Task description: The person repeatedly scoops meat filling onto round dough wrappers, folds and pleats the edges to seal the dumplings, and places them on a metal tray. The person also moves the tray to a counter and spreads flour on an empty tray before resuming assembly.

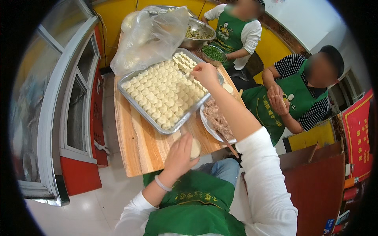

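Note:
My left hand (180,156) holds a round, flat dough wrapper (195,149) just off the near edge of the wooden table (133,147). My right hand (204,75) reaches over a metal tray (141,111), its thumb and fingers pinched on a small pale dumpling (190,77), partly hidden by the fingers. Rows of folded dumplings (159,91) fill most of the tray. Below my right forearm sits a white dish (206,124) of minced meat filling (217,116), with a wooden stick (229,145) leaning out over its near side.
A clear plastic bag (153,38) covers pale lumps beyond the tray. Behind stand a steel bowl (192,44) of filling and a bowl of chopped greens (212,53). Two people in green aprons (265,109) work at the right. A glass-fronted cabinet (79,109) borders the left.

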{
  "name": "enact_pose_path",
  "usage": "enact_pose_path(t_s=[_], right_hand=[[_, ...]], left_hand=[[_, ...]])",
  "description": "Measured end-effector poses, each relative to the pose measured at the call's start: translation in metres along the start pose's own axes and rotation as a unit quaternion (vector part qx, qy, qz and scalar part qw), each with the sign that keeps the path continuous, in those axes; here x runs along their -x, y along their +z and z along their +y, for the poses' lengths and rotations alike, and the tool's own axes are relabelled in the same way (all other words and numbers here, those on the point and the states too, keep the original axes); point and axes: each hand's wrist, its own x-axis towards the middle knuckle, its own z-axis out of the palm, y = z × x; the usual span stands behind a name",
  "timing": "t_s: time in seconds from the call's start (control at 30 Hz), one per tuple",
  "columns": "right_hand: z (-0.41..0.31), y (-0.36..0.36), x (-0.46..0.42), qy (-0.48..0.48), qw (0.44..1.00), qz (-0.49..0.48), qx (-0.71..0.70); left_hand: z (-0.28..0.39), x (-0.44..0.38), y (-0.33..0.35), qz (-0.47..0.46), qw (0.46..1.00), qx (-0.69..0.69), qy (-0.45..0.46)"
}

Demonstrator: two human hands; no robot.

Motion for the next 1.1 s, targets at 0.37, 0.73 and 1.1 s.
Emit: enact_pose_path(t_s=[0.37, 0.73, 1.1], right_hand=[[0.059, 0.08, -0.091, 0.149, 0.978, -0.038, 0.138], [0.056, 0.037, -0.092, 0.031, 0.987, -0.12, 0.101], [0.005, -0.115, 0.203, -0.101, 0.94, -0.195, 0.261]], left_hand=[[-0.007, 0.001, -0.003, 0.021, 0.995, 0.096, -0.015], [-0.002, 0.0, -0.003, 0.052, 0.992, 0.113, 0.015], [-0.001, -0.006, 0.005, 0.172, 0.7, 0.632, -0.285]])
